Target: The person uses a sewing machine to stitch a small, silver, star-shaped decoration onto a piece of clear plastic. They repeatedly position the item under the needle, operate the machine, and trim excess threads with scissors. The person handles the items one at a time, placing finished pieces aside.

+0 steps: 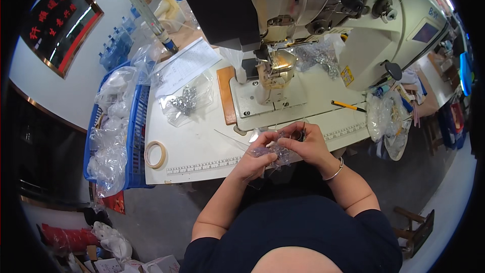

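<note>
Both my hands meet at the front edge of the sewing machine table, close to my body. Between them is a small crumpled clear plastic bag point(281, 154); its contents are too small to make out. My left hand point(256, 159) pinches the bag with thumb and fingers. My right hand point(305, 144), with a bracelet at the wrist, has its fingers curled and closed on the bag's other side. Just beyond my hands stands a large white industrial sewing machine point(374, 35), its needle area above a metal bed plate point(247, 102).
A clear bag of small metal parts point(184, 102) lies left of an orange-brown wooden block point(227, 93). Farther left are a tape roll point(155, 154) and a blue basket point(132, 136) full of plastic bags. An orange pen point(347, 105) and another plastic bag point(386, 121) are at right.
</note>
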A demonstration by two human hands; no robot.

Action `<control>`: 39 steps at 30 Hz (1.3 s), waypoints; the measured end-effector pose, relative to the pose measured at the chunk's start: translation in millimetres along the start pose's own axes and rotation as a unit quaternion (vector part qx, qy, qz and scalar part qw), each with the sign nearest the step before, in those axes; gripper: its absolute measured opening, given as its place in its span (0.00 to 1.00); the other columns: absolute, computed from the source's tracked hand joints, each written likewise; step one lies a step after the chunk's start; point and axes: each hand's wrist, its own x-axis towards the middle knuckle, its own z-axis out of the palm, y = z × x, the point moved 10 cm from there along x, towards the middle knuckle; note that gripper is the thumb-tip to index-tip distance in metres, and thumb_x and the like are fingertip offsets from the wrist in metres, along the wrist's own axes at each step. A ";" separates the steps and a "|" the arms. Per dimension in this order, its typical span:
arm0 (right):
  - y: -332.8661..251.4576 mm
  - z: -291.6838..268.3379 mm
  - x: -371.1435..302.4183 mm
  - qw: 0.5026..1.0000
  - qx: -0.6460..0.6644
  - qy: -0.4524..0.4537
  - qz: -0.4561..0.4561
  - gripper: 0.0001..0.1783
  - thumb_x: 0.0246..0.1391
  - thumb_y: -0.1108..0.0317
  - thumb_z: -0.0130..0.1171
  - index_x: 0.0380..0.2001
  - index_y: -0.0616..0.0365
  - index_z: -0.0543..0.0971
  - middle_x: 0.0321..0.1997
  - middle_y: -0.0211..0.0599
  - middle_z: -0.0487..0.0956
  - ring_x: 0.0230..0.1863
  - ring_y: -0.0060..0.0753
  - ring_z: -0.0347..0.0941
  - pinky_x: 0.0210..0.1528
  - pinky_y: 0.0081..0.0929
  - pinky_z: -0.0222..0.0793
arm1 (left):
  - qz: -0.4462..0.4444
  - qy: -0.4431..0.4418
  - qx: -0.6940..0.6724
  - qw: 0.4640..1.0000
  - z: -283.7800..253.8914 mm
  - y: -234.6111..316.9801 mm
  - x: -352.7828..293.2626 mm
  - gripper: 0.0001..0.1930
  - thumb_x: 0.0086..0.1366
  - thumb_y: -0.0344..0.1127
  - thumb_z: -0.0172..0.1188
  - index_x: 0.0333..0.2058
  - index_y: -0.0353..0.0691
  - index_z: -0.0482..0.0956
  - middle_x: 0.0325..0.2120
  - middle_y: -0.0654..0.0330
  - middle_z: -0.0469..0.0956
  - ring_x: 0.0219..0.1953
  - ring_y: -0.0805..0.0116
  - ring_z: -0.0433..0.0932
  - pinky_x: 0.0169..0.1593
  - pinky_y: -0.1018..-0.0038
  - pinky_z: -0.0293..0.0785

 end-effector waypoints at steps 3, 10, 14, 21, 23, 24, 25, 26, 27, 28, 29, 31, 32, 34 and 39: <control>-6.0 -1.5 4.6 1.000 0.017 0.001 0.004 0.12 0.42 0.71 0.67 0.32 0.62 0.79 0.26 0.25 0.77 0.25 0.13 0.65 0.30 0.14 0.64 | 0.001 -0.023 0.010 1.000 6.7 9.8 4.4 0.22 0.53 0.27 0.61 0.46 0.37 0.65 0.42 0.59 0.68 0.46 0.70 0.70 0.44 0.76 0.72; -29.3 -25.6 41.2 0.989 0.127 0.073 -0.011 0.11 0.42 0.72 0.67 0.31 0.62 0.78 0.25 0.26 0.75 0.26 0.15 0.67 0.33 0.14 0.64 | 0.031 0.049 0.194 0.979 -2.4 66.2 39.4 0.17 0.52 0.24 0.63 0.40 0.37 0.67 0.31 0.62 0.73 0.35 0.74 0.74 0.38 0.77 0.73; -44.2 -33.1 66.1 0.976 0.199 0.083 0.014 0.12 0.42 0.73 0.67 0.31 0.62 0.76 0.23 0.24 0.73 0.22 0.12 0.63 0.23 0.11 0.57 | 0.022 0.083 0.200 0.976 10.7 105.8 60.0 0.16 0.52 0.24 0.63 0.39 0.36 0.67 0.29 0.60 0.73 0.28 0.74 0.75 0.33 0.78 0.74; -42.6 -35.4 65.3 0.972 0.213 0.099 0.018 0.13 0.42 0.71 0.67 0.31 0.61 0.75 0.22 0.24 0.72 0.19 0.11 0.60 0.19 0.11 0.52 | -0.003 0.091 0.171 0.981 9.4 102.9 66.0 0.17 0.51 0.23 0.63 0.39 0.37 0.69 0.28 0.62 0.73 0.27 0.76 0.74 0.30 0.80 0.72; -37.9 -33.3 61.5 0.972 0.218 0.085 0.024 0.13 0.42 0.71 0.67 0.31 0.60 0.75 0.22 0.23 0.72 0.19 0.11 0.61 0.20 0.11 0.53 | 0.013 0.099 0.145 0.984 7.6 93.4 60.2 0.17 0.51 0.23 0.63 0.40 0.36 0.69 0.28 0.63 0.73 0.27 0.76 0.74 0.30 0.81 0.72; -33.4 -32.4 57.9 0.972 0.221 0.079 0.030 0.13 0.42 0.71 0.67 0.31 0.60 0.75 0.22 0.23 0.72 0.20 0.11 0.61 0.20 0.11 0.53 | 0.009 0.093 0.138 0.986 5.9 86.8 57.5 0.17 0.51 0.22 0.63 0.40 0.36 0.69 0.28 0.62 0.73 0.27 0.76 0.74 0.30 0.81 0.72; -29.2 -31.7 55.4 0.973 0.219 0.069 0.036 0.12 0.43 0.70 0.67 0.31 0.60 0.75 0.23 0.22 0.72 0.21 0.10 0.62 0.21 0.10 0.53 | 0.005 0.088 0.131 0.987 3.4 81.8 55.7 0.17 0.51 0.22 0.63 0.40 0.36 0.69 0.29 0.62 0.73 0.27 0.76 0.74 0.30 0.81 0.72; -29.4 -30.9 52.2 0.972 0.225 0.063 0.038 0.12 0.43 0.70 0.67 0.31 0.60 0.76 0.23 0.23 0.72 0.21 0.10 0.62 0.22 0.10 0.54 | 0.001 0.082 0.125 0.989 0.6 77.1 53.9 0.17 0.51 0.22 0.63 0.40 0.35 0.69 0.29 0.62 0.74 0.28 0.76 0.74 0.30 0.81 0.72; -32.1 -29.6 49.3 0.971 0.231 0.056 0.037 0.12 0.43 0.70 0.67 0.31 0.60 0.76 0.23 0.23 0.72 0.22 0.10 0.62 0.22 0.10 0.54 | 0.006 0.072 0.132 0.989 -1.5 75.0 52.3 0.18 0.51 0.22 0.63 0.40 0.34 0.68 0.31 0.59 0.75 0.30 0.74 0.76 0.33 0.80 0.74; -31.9 -28.2 47.5 0.969 0.237 0.049 0.037 0.11 0.43 0.70 0.67 0.30 0.60 0.76 0.23 0.23 0.72 0.22 0.10 0.62 0.23 0.10 0.55 | 0.008 0.067 0.124 0.990 -1.9 72.7 49.9 0.18 0.51 0.22 0.63 0.40 0.34 0.68 0.31 0.59 0.75 0.31 0.73 0.76 0.34 0.79 0.74; -31.1 -29.7 46.1 0.975 0.216 0.049 0.019 0.11 0.44 0.70 0.66 0.31 0.61 0.76 0.24 0.25 0.74 0.25 0.13 0.66 0.27 0.11 0.60 | 0.009 0.063 0.115 0.991 -0.2 71.7 47.2 0.18 0.51 0.22 0.63 0.40 0.34 0.67 0.31 0.58 0.75 0.31 0.72 0.77 0.35 0.78 0.75; -33.4 -31.0 44.9 0.984 0.170 0.060 -0.008 0.09 0.44 0.73 0.65 0.30 0.62 0.76 0.27 0.29 0.76 0.27 0.16 0.69 0.30 0.14 0.64 | 0.011 0.042 0.106 0.993 -1.4 69.4 45.2 0.19 0.51 0.22 0.64 0.40 0.35 0.67 0.34 0.54 0.76 0.35 0.68 0.78 0.39 0.75 0.77; -35.1 -31.3 42.9 0.987 0.147 0.065 -0.022 0.08 0.44 0.74 0.65 0.29 0.62 0.76 0.28 0.30 0.77 0.27 0.17 0.70 0.32 0.15 0.66 | 0.011 0.040 0.100 0.994 -1.2 67.0 42.5 0.19 0.50 0.22 0.64 0.40 0.35 0.67 0.34 0.54 0.75 0.36 0.68 0.77 0.39 0.74 0.77; -37.3 -28.7 40.7 0.990 0.132 0.053 -0.021 0.12 0.45 0.69 0.65 0.33 0.64 0.77 0.28 0.30 0.77 0.30 0.17 0.70 0.35 0.16 0.67 | 0.015 0.031 0.091 0.995 1.3 66.8 39.6 0.20 0.50 0.23 0.65 0.40 0.35 0.67 0.35 0.54 0.75 0.37 0.67 0.77 0.40 0.73 0.76; -39.9 -24.3 37.0 0.992 0.116 0.054 -0.018 0.11 0.45 0.70 0.65 0.33 0.63 0.78 0.27 0.29 0.76 0.29 0.16 0.70 0.33 0.15 0.66 | 0.030 0.012 0.081 0.996 -0.8 64.8 36.6 0.21 0.49 0.25 0.66 0.41 0.36 0.67 0.36 0.54 0.75 0.39 0.67 0.76 0.43 0.71 0.75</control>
